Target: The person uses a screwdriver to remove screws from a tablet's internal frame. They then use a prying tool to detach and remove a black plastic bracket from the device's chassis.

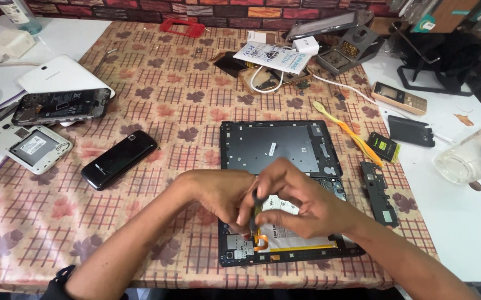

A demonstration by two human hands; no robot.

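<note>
**Two hands on an opened tablet**

Over the near half of the opened tablet (285,244), the right hand (301,203) pinches a thin dark tool (254,214), probably a small screwdriver or tweezers, though the fingers hide most of it. Its tip points down toward the orange flex cable (261,242) at the board's lower left. The left hand (218,194) is curled just beside it, fingers touching the right hand's fingers around the tool; whether it also grips the shaft cannot be told. Under both hands lies the tablet's pale battery (287,233), framed by the black chassis.

Just beyond the hands, touching the tablet's far edge, rests the removed black back frame (279,147). To the right, a narrow black plastic strip (378,191) lies beside the tablet, with a yellow pry tool (346,130) and a small black battery (383,146) farther out. To the left, well apart on the checked floral tablecloth (157,105), sits a black bar phone (119,159); past it lie an opened white phone (28,146) and a dismantled dark phone (60,105) on a white tablet cover (57,72).
</note>
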